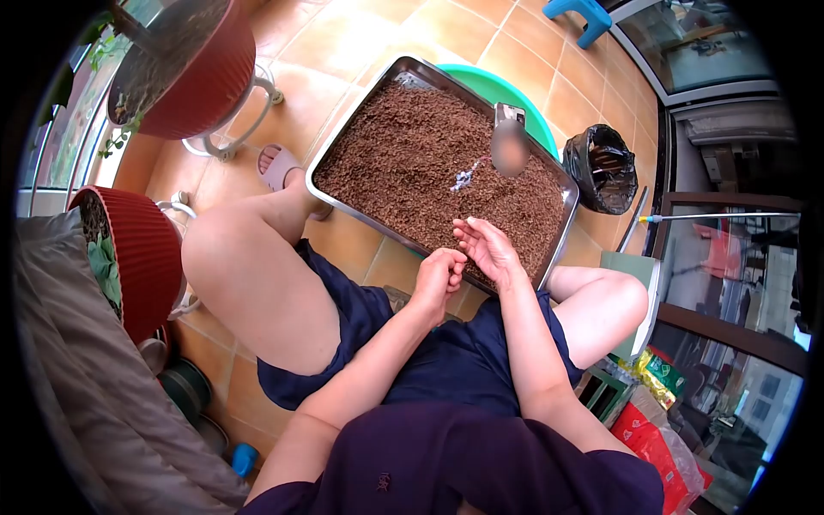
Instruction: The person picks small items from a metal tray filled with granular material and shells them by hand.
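A large steel tray (356, 212) in front of me holds a thick layer of small brown dried pieces (403, 142). Over the tray's near edge, my left hand (439, 279) is closed, its fingertips pinched together; anything between them is too small to make out. Beside it, my right hand (487, 249) is half cupped above the brown pieces, palm toward the left hand, fingers loosely curled and apart. A small white-and-blue cluster (463, 178) lies on the pieces, beyond the right hand. Toward the tray's far right side is a phone (510, 113), with a blurred patch just below it.
A green basin (536, 120) shows under the tray's far side. To the right stands a bin lined with a black bag (601, 167). Red planters (197, 77) are on the left, a blue stool (582, 19) at the far top. Packets (657, 378) lie at lower right.
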